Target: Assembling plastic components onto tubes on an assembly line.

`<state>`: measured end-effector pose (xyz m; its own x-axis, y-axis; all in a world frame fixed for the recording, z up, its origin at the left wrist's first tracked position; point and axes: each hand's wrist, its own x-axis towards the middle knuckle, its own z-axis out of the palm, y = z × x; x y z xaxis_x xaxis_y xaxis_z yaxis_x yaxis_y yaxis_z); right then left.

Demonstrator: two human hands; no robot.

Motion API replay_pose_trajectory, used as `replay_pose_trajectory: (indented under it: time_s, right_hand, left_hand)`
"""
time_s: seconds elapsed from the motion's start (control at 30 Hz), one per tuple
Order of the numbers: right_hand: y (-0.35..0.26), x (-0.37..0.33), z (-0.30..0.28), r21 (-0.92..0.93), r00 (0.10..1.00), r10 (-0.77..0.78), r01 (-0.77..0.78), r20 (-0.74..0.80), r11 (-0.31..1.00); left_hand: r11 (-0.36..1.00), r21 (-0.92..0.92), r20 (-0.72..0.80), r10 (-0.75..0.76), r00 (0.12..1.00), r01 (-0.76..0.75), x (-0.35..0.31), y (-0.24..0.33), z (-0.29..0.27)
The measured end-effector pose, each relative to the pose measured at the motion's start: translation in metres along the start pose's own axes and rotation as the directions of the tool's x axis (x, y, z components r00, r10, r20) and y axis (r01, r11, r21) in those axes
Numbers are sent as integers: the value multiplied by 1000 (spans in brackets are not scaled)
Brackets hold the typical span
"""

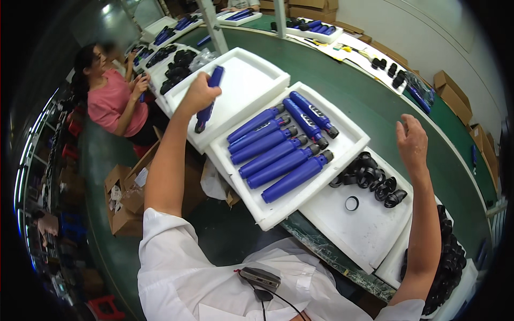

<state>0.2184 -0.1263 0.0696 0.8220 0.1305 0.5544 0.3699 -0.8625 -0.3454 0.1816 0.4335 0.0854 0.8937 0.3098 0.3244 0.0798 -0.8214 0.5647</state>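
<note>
My left hand (202, 94) is closed round a blue microphone handle (215, 80), held at a slant over a white foam tray (251, 69). Beside it, a second white foam tray (350, 140) bears several more blue microphone handles (278, 144), each with a dark fitting at one end. Most of them lie side by side, and two lie at a different angle at the far side. My right hand (412, 142) is raised over the green bench on the right, its fingers apart and slightly bent, with nothing in it.
Black rings (372, 176) lie piled in a low white tray (364, 230), with one loose ring (352, 203). More black parts (450, 262) heap at the lower right. A co-worker in pink (115, 101) works at the left. A metal post (211, 27) rises from the green bench (342, 80).
</note>
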Motion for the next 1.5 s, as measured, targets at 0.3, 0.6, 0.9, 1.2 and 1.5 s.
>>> replay_pose_trajectory:
  time_s: [0.3,0.6,0.9,1.2,1.5]
  right_hand:
    - [-136,-34,-7,224,913,-313,258,261,940]
    - [-132,-66,-62,113,918,-330,313,219,943]
    - [-109,-67,-113,-316,764,-613,542,-202,779]
    - [101,-187,-284,-533,960,-166,20,-227,846]
    - [333,-511,-469,-641,521,589,-767,-617,7]
  left_hand:
    - [933,341,213,43,976,-116,-81,12,-35]
    - [789,578,225,90,970,-207,-64,54,-2]
    - [441,249,178,854,488,-862,-149,261,-39]
    - [434,-111,25,901,434,-894,-171,334,43]
    - [659,-711,215,534,818,-244,-140,304,59]
